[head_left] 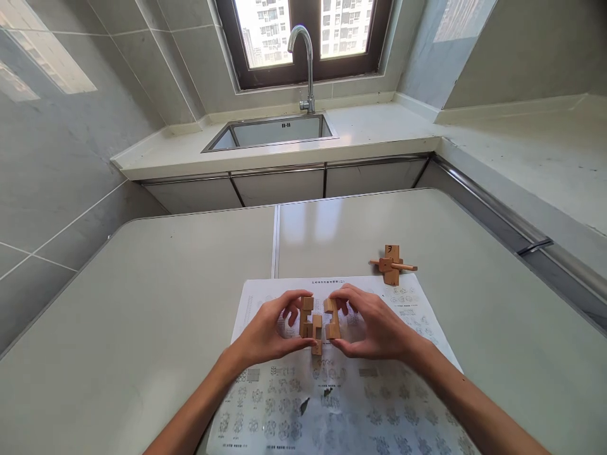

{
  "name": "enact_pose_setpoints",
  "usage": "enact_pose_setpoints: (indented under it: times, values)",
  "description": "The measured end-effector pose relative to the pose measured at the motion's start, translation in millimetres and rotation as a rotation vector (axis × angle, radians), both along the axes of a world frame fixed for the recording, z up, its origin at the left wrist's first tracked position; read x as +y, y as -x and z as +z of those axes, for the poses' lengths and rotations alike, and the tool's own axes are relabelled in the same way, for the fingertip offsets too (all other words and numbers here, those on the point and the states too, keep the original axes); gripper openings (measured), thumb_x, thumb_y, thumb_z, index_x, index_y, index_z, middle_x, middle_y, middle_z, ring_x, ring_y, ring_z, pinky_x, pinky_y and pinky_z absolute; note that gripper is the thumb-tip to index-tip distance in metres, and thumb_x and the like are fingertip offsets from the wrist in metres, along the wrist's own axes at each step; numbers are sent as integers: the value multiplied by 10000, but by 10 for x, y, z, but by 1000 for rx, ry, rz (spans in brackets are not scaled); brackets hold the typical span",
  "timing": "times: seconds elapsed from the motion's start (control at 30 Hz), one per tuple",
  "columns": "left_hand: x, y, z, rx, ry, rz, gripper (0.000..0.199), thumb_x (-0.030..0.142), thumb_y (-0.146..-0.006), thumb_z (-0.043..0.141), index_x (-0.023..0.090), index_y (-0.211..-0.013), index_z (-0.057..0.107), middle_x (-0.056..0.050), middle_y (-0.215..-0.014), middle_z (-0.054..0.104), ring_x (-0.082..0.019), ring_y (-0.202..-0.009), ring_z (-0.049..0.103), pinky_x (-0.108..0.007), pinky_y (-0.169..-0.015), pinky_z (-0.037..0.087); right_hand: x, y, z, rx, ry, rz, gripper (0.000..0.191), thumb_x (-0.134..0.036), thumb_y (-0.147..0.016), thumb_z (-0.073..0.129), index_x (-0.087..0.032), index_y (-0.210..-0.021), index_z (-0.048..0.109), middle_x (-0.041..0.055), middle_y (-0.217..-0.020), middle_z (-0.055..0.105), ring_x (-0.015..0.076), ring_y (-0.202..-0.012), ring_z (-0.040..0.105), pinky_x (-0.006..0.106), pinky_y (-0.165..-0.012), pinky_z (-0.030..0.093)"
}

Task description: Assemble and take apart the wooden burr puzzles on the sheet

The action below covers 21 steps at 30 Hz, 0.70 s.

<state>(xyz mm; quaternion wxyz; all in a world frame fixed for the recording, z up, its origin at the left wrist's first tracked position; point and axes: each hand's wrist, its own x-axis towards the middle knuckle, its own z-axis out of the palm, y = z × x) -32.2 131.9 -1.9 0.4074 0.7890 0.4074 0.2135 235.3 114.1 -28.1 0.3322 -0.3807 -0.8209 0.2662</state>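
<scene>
Between thumb and fingers, my left hand [279, 325] grips a notched wooden block [306, 316] held upright over the printed sheet [346, 417]. My right hand [372, 322] pinches a second notched wooden block [333, 319] at its two ends, with its notch facing left. A third notched piece [317, 338] stands between them, lower down and close against the left block; its lower end is near my left thumb. A narrow gap separates the right block from the other two.
An assembled cross-shaped wooden piece [391, 265] lies on the pale table [190, 284] beyond the sheet's top right corner. Farther back are a counter [370, 129], a sink [279, 131] and a faucet [308, 69] below a window.
</scene>
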Motion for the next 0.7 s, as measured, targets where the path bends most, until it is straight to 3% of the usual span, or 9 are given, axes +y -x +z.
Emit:
enact_pose_setpoints:
  times: [0.17, 0.37, 0.53, 0.7]
  values:
    - [-74, -87, -73, -64, -9, 29, 723, 374, -792, 887, 312, -1393, 491, 25, -956, 650, -152, -770, 579, -298, -765, 499, -25, 33, 10, 197, 98, -5, 591, -178, -727, 759, -261, -1264, 525, 35, -1055, 669, 206, -873, 644, 346, -784, 547]
    - [-119, -138, -128, -105, -26, 71, 704, 302, -803, 874, 322, -1389, 484, 30, -946, 644, -144, -760, 579, -287, -748, 506, -33, 67, -14, 254, 146, 15, 641, -153, -723, 768, -275, -1301, 518, 39, -1130, 689, 221, -950, 680, 348, -795, 552]
    - [-86, -112, -132, -103, -58, 120, 710, 346, -809, 876, 292, -1400, 486, 50, -839, 602, -145, -724, 562, -288, -741, 500, 5, 37, -42, 178, 111, -53, 592, -179, -752, 764, -267, -1283, 518, 66, -1195, 681, 245, -1014, 673, 380, -848, 558]
    - [-49, -115, -127, -88, -59, 201, 687, 418, -826, 858, 256, -1394, 505, 54, -781, 564, -145, -696, 551, -269, -685, 480, 52, -3, -122, -31, 12, -160, 574, -238, -787, 761, -239, -1304, 512, 97, -1149, 692, 291, -999, 672, 453, -876, 568]
